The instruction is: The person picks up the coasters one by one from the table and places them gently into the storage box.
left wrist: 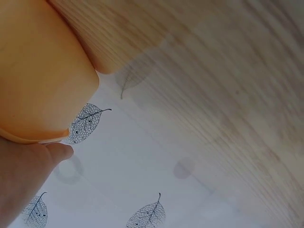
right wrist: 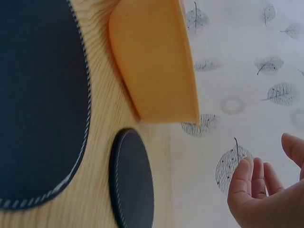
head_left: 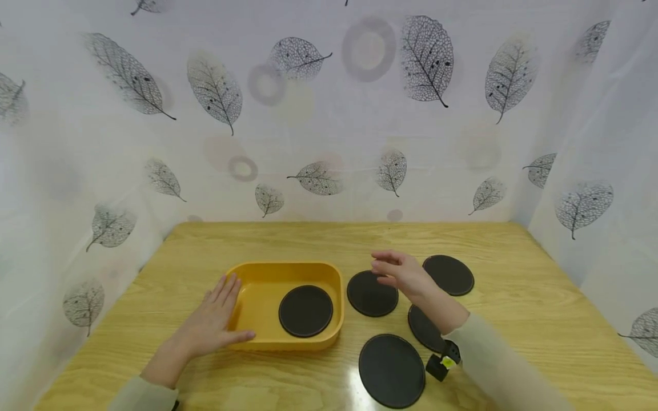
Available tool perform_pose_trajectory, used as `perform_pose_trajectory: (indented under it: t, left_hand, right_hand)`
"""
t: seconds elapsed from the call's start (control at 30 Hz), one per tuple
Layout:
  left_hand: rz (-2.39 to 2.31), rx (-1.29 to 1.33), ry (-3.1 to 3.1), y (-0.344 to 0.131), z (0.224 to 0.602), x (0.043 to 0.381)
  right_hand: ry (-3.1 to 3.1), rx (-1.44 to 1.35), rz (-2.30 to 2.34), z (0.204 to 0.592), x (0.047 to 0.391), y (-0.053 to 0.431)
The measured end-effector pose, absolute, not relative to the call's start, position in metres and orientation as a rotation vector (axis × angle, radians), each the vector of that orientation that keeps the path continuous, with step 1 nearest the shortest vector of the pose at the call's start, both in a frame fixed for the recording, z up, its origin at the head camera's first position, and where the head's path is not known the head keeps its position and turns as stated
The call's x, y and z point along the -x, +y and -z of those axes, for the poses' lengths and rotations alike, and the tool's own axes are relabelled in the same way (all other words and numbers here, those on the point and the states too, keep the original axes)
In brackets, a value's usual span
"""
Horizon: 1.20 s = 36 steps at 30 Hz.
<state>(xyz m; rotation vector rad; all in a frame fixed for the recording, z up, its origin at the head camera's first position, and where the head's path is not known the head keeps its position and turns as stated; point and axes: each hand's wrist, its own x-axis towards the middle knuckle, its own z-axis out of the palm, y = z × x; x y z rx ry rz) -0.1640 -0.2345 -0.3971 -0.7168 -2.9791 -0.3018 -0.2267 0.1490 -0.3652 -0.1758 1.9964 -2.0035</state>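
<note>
A yellow plastic bin [head_left: 257, 305] stands on the table, with one round black coaster [head_left: 305, 311] lying flat inside at its right. My left hand [head_left: 208, 322] rests on the bin's left rim, fingers straight and thumb spread along the near side. In the left wrist view, the thumb touches the edge of the bin [left wrist: 42, 71]. Right of the bin, my right hand [head_left: 403, 277] hovers, loosely bent and holding nothing, near a black coaster [head_left: 371, 299]. The right wrist view shows this hand [right wrist: 266, 194] in the air, apart from the stitched coasters [right wrist: 42, 95].
Other black coasters lie to the right: one at the back [head_left: 452, 275], one partly hidden under the right forearm [head_left: 424, 330], one near the front [head_left: 392, 371]. A small black device [head_left: 439, 365] is on the right wrist. A leaf-print curtain [head_left: 329, 125] surrounds the wooden table [head_left: 529, 319].
</note>
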Motion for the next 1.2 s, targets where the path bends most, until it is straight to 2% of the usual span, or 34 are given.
perform_pose_trajectory:
  t: [0.57, 1.2]
  left_hand:
    - [0.273, 0.725, -2.972, -0.235, 0.398, 0.166]
    - [0.266, 0.729, -2.980, -0.235, 0.396, 0.164]
  right_hand:
    - [2.175, 0.090, 1.881, 0.376, 0.203, 0.224]
    - [2.394, 0.147, 1.642, 0.395, 0.198, 0.261]
